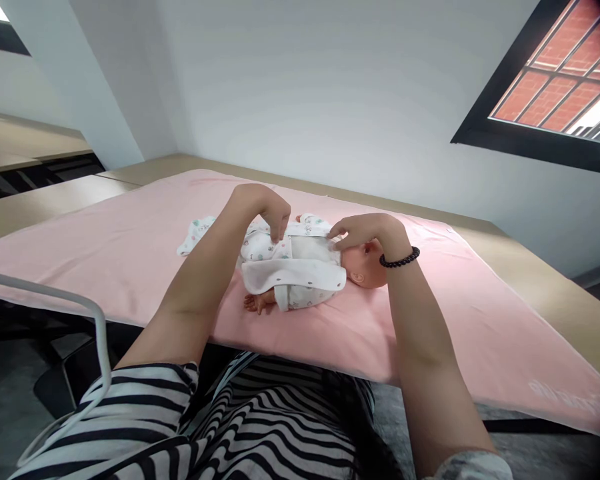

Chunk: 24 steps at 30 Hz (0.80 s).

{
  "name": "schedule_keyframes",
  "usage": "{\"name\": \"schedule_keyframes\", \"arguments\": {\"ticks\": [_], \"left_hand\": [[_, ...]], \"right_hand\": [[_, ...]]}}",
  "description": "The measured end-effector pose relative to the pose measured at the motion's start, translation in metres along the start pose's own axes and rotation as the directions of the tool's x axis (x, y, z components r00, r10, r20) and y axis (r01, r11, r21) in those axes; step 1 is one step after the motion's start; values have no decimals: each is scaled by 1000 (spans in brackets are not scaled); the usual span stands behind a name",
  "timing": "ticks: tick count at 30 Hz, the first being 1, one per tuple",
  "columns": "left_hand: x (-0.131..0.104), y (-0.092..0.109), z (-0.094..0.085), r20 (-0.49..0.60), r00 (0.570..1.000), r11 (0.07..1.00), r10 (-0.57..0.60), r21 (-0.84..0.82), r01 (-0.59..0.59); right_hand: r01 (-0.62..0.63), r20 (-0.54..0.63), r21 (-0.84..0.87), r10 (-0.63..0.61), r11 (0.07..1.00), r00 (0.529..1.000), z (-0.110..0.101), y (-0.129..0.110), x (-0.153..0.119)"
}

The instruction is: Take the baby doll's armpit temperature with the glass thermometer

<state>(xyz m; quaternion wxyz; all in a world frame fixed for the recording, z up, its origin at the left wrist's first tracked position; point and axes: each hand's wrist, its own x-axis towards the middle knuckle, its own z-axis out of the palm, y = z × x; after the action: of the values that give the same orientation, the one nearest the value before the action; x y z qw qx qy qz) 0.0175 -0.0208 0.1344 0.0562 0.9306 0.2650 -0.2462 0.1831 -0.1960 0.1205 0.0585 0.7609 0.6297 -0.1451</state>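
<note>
Baby doll [367, 267], frame centre, on pink mat [130, 247]. Left hand [267, 210] and right hand [363, 230] pinch its printed romper [295, 270]. Risk: far flap slipping free if grip loosens.

Faint pale lettering is showing on the near right corner of the pink cloth mat [480, 347], too blurred to read.

Soft, even daylight; bright window [565, 87] glare upper right; edges bend, corners slightly blurred.
</note>
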Motion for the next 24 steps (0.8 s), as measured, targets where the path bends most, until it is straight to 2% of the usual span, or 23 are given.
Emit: {"name": "schedule_keyframes", "arguments": {"ticks": [5,9,14,18,21,24], "left_hand": [[2,-5,1,-20,1000,1000,10,26,-9],[5,-10,1,-36,999,1000,24,-7,-25],[5,-11,-1,13,999,997,46,-60,-46],[5,-10,0,21,998,993,65,-105,-62],[6,-9,0,-3,999,996,51,-75,-51],[7,-11,1,-24,998,998,55,-30,-56]], "right_hand": [[-9,90,58,4,998,996,-4,6,-1],[14,72,67,-19,998,997,-4,11,0],[-2,43,149,-4,989,999,-1,14,3],[-41,-29,158,47,987,999,2,15,10],[-41,-136,117,57,992,989,3,13,15],[-25,-192,92,43,995,980,5,8,16]]}}
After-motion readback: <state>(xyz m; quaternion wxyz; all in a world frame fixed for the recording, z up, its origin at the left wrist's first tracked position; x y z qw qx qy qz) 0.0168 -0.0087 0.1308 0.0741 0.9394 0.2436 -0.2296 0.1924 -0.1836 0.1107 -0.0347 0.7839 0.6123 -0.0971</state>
